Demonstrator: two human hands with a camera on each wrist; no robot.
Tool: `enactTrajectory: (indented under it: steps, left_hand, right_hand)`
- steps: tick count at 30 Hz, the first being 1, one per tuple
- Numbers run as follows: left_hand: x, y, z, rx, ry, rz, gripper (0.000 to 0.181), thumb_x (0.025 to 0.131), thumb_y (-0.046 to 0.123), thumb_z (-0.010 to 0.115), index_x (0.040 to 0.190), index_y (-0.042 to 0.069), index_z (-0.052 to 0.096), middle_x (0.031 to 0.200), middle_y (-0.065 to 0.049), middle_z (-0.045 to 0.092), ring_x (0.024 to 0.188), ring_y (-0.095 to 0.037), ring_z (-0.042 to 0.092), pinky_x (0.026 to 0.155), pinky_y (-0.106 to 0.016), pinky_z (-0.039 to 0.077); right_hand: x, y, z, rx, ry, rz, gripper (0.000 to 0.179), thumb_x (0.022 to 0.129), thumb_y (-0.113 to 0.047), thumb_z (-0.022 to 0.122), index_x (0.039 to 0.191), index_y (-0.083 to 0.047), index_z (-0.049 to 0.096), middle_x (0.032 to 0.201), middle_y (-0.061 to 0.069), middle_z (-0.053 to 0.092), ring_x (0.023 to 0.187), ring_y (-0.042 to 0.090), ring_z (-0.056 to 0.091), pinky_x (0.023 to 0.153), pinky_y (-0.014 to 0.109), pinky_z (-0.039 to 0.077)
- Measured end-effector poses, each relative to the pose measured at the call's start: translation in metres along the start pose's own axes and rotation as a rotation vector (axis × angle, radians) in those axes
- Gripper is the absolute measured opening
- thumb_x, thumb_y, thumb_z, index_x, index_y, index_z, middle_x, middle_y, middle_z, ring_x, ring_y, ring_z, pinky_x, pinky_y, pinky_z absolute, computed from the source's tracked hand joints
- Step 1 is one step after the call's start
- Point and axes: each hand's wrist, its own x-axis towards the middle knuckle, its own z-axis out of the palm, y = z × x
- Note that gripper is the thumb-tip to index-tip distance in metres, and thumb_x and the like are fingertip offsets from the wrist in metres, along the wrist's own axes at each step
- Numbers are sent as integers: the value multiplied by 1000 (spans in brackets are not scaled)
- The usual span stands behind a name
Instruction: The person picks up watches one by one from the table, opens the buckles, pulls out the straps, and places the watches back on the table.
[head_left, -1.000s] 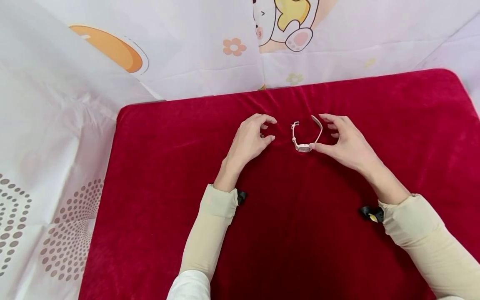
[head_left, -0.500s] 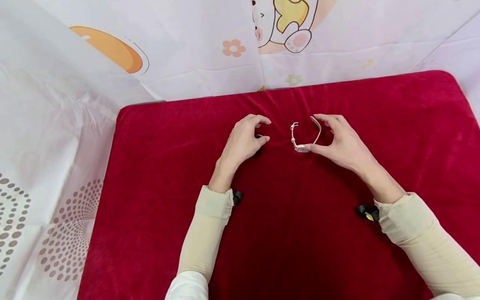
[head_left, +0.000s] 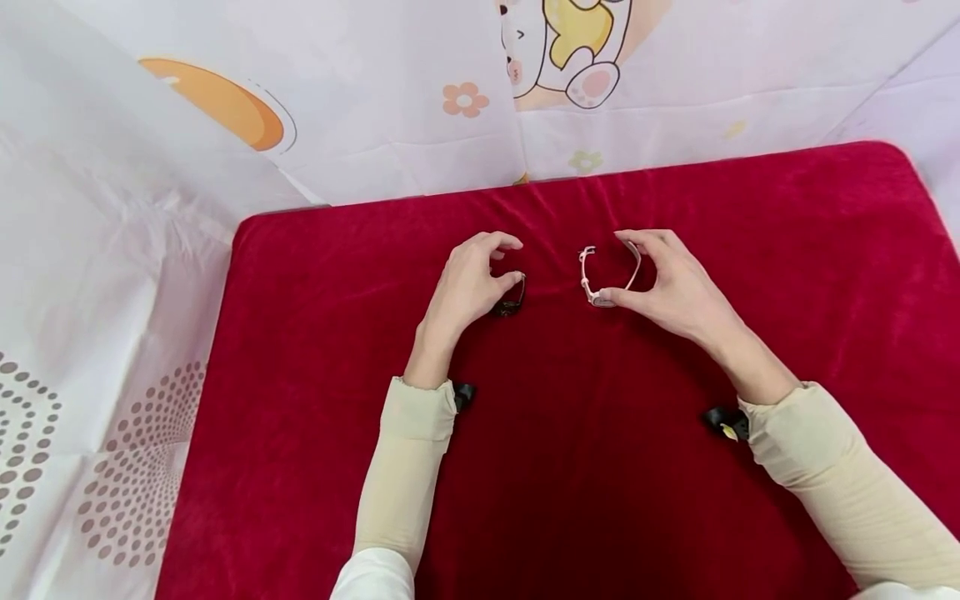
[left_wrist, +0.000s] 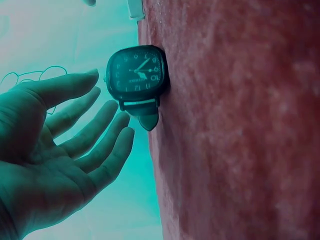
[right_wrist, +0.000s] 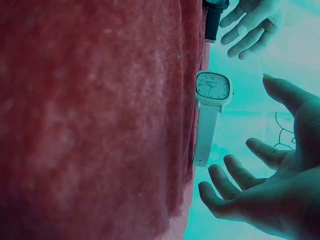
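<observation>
A light pinkish wristwatch (head_left: 584,271) stands on its case on the red cloth, its strap curving up in an open loop. My right hand (head_left: 682,287) is beside it with fingers spread and thumb apart; in the right wrist view a gap shows between the fingers and the watch's pale strap (right_wrist: 206,135). A dark wristwatch (head_left: 508,308) stands to the left, partly hidden in the head view by my left hand (head_left: 468,279). In the left wrist view, the dark square dial (left_wrist: 136,72) faces out, and the relaxed fingers lie close by, holding nothing.
Red velvety cloth (head_left: 585,467) covers the table, with small creases near the back edge. A white printed curtain (head_left: 375,100) hangs behind and along the left side. Dark wrist cameras sit by both cuffs.
My left hand has moved left and slightly down, uncovering more of the dark watch. My right hand has shifted left, nearer over the light watch. Both watches stay in place.
</observation>
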Motion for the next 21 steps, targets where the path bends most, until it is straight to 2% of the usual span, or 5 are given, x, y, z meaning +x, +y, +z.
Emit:
enactTrajectory:
  steps: [7,13,17,19,21]
  left_hand:
    - [-1,-6,-4,-36,7,-4,37,88,12,76,123,11,66,120,-6,65,107,-20,62,87,-30,52]
    - [0,-9,-8,-59,14,-5,36,88,10,74,123,10,66,120,-6,65,105,-20,63,86,-29,52]
    - [0,-11,-10,-55,2,-21,36,89,10,74,124,9,65,122,-5,65,105,-20,63,86,-29,53]
    - [0,-11,-11,-53,0,-25,36,89,10,74,124,9,65,122,-4,65,105,-20,64,86,-29,53]
    - [0,-12,-12,-54,-1,-28,36,89,11,74,125,9,65,123,-4,65,105,-20,64,86,-29,53]
  right_hand:
    - [2,-1,0,9,11,-46,80,79,-37,85,146,-13,48,141,12,45,123,29,44,101,50,38]
    - [5,-4,4,10,5,-96,76,81,-33,83,144,-11,49,140,12,47,109,30,48,91,45,40]
    - [6,-7,7,21,-1,-110,72,82,-31,83,144,-13,50,139,8,47,94,26,54,82,37,45]
    - [7,-9,8,22,-3,-117,71,82,-31,82,143,-13,51,139,8,47,94,26,56,80,36,46]
    - [8,-10,8,23,0,-130,70,82,-29,83,142,-12,52,139,8,48,101,27,57,85,39,48]
